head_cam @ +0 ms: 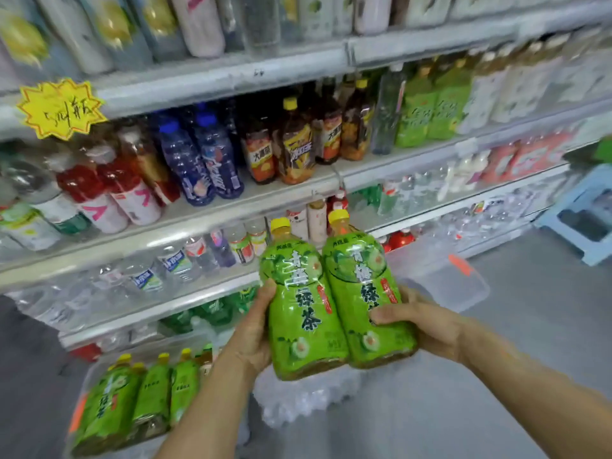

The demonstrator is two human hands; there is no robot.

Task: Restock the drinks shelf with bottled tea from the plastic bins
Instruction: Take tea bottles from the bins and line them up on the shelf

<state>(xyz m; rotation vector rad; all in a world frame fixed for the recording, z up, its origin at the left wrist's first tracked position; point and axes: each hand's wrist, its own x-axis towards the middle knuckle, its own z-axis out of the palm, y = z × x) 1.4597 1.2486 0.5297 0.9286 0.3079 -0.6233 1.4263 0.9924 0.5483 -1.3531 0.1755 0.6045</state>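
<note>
The drinks shelf [212, 77] fills the upper view: long pale metal tiers with flat grey lips, tilted across the picture, packed with rounded plastic bottles; clear water on the lower tiers, dark tea with yellow caps [294, 150] in the middle, blue-capped bottles [205, 157] to their left, more green-labelled bottles [433, 107] further right. A spiky yellow paper price tag [61, 109] with handwriting hangs on a shelf lip at upper left. The floor [496, 376] is smooth and grey; a light blue plastic stool [583, 213] stands at the right edge.

At bottom left a clear plastic bin [79, 412] with an orange clip holds several green tea bottles [152, 392], upright and packed close, yellow caps up; another clear plastic bin [440, 273] with an orange clip sits on the floor beside the shelf foot, behind the held bottles.

In front of the shelf, two bottles of green tea are held side by side and touching, tilted a little: the left bottle [304, 313] and the right bottle [364, 293], both bulbous, wrapped in glossy bright green film with dark lettering, amber liquid at the neck, yellow screw caps.

The left hand [255, 336] cups the left bottle's lower side, thumb curled onto the label; the right hand [417, 319] grips the right bottle, fingers wrapped across its front.
</note>
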